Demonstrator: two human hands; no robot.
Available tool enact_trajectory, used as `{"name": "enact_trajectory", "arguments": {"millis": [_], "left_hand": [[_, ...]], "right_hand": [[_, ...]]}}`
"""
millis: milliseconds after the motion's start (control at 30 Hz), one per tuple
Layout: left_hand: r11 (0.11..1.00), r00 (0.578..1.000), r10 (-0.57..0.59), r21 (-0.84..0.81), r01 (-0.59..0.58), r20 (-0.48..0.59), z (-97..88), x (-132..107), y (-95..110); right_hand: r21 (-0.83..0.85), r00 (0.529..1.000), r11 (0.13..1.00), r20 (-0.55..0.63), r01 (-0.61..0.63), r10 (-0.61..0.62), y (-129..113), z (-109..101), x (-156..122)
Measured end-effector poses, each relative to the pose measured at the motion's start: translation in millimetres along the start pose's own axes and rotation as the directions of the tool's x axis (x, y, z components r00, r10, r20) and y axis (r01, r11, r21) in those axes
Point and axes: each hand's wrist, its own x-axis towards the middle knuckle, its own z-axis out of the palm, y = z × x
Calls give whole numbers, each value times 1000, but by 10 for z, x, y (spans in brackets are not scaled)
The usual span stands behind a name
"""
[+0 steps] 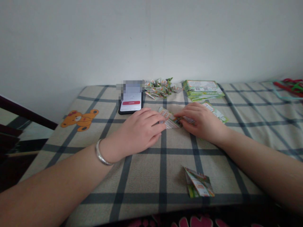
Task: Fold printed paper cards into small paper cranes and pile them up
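Beige cloth (142, 176) with dark grey checks and orange bear (80, 119); green-and-white printed leaflets (202, 88).

The one view comes from the person's head, looking forward and slightly down across the checked tablecloth (142, 176) toward the white wall (151, 37) at the far side. It sits close, with the left hand (139, 129) and right hand (201, 121) meeting mid-frame.

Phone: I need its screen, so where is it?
Head view: the phone lies left of centre, just beyond the left hand, beside the folded paper pile.
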Motion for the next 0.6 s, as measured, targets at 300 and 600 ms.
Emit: {"name": "enact_trajectory", "arguments": {"millis": [300,600], "left_hand": [[998,999,-50,-45,49,-18,53,-21,-40],[989,995,25,-140,-38,-93,120,-52,-81]], "right_hand": [[65,991,989,-38,129,-127,45,51,-21],[46,984,984,-50,175,-172,5,78,-22]]}}
